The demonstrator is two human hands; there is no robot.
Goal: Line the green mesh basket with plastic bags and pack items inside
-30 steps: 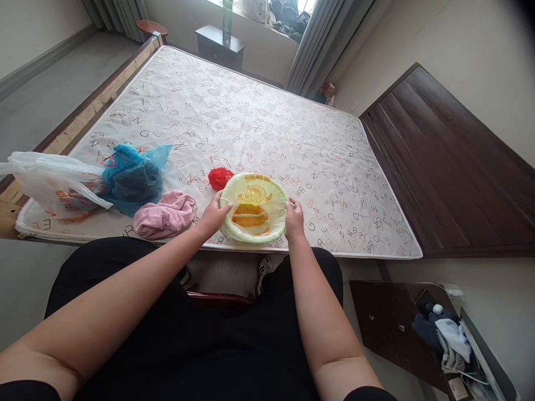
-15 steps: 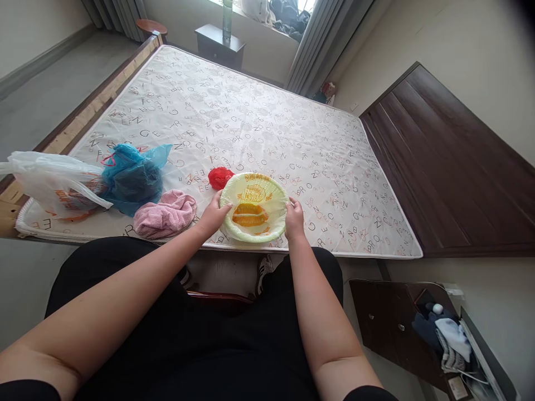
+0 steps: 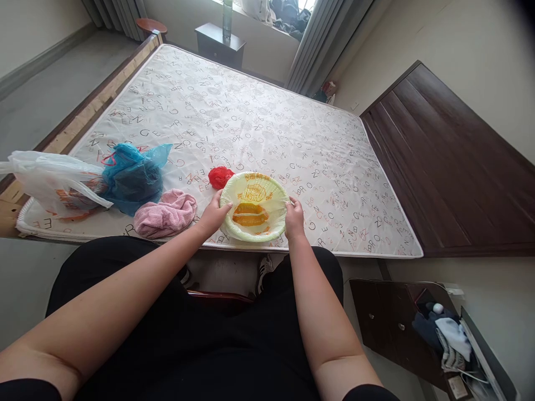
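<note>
A round bowl (image 3: pixel 271 218) at the mattress's near edge is lined with thin pale yellow-green plastic carrying orange print. On its left rim my left hand (image 3: pixel 214 214) is closed, thumb over the edge. My right hand (image 3: pixel 294 216) grips the opposite rim, fingers bent around it. Just behind the bowl, to the left, lies a crumpled red bundle (image 3: pixel 220 177). A pink towel (image 3: pixel 166 214) sits bunched up left of my left hand. What the bowl itself is made of is hidden by the plastic.
Beyond the towel stand a blue plastic bag (image 3: pixel 134 177) and a white plastic bag (image 3: pixel 58 181), both with contents. They rest on a letter-printed mattress (image 3: pixel 251 122). A dark headboard (image 3: pixel 455 172) rises at the right. Clothes (image 3: pixel 453 337) lie on a brown nightstand (image 3: pixel 388 328) at lower right.
</note>
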